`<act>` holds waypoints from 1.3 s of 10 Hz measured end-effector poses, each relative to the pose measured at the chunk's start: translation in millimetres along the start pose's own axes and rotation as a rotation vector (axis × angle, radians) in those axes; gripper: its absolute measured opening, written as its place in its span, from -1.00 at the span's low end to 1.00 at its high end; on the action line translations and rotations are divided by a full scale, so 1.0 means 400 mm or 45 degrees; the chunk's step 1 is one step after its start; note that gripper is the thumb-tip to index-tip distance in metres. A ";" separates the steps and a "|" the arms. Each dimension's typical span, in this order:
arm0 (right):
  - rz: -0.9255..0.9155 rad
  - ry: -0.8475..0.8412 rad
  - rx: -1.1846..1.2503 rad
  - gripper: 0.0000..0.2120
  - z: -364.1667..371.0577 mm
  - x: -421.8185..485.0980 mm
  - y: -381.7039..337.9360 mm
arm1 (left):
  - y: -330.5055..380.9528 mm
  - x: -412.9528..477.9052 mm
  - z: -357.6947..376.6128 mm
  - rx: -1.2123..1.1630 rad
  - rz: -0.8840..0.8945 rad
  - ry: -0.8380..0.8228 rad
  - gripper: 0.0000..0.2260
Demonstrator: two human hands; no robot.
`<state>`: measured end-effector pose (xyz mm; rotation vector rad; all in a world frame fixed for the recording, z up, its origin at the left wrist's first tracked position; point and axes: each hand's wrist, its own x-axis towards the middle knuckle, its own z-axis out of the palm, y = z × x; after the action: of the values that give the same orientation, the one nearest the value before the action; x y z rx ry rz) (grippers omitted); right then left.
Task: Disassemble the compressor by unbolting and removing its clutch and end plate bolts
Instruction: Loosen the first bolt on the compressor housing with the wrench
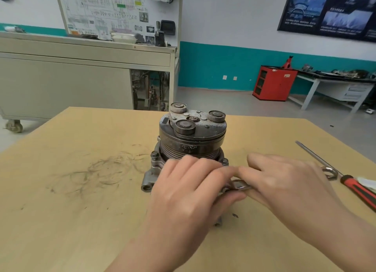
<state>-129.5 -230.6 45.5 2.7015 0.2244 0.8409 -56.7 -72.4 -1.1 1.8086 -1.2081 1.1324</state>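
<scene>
On the table [81, 210] stands the compressor [192, 141]; the wrench [237, 185] is at its five o'clock, the screwdriver [345, 180] (well apart) at three.

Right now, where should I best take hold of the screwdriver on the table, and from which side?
Grip the screwdriver by its red-and-black handle, from above: it lies flat on the table, handle nearest the right edge, thin shaft pointing away.

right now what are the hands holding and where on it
A wrench: the right hand grips its shaft, the left hand lies over the end by the compressor; the left's grip is unclear.
</scene>
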 end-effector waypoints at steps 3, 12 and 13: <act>0.729 0.462 1.437 -0.52 0.007 -0.081 -0.076 | -0.058 0.009 -0.009 -0.007 0.145 0.140 -0.85; 0.900 0.466 2.121 -0.71 0.027 -0.049 -0.025 | -0.155 -0.089 0.002 -0.101 -0.765 -0.292 -0.04; 0.884 0.365 2.195 -0.70 0.023 -0.041 -0.013 | -0.164 -0.080 0.036 -0.048 -0.733 -0.268 -0.08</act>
<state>-137.6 -231.9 28.0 4.3354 0.0056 1.8288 2.8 -51.4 -40.3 2.0944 -0.7263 0.5990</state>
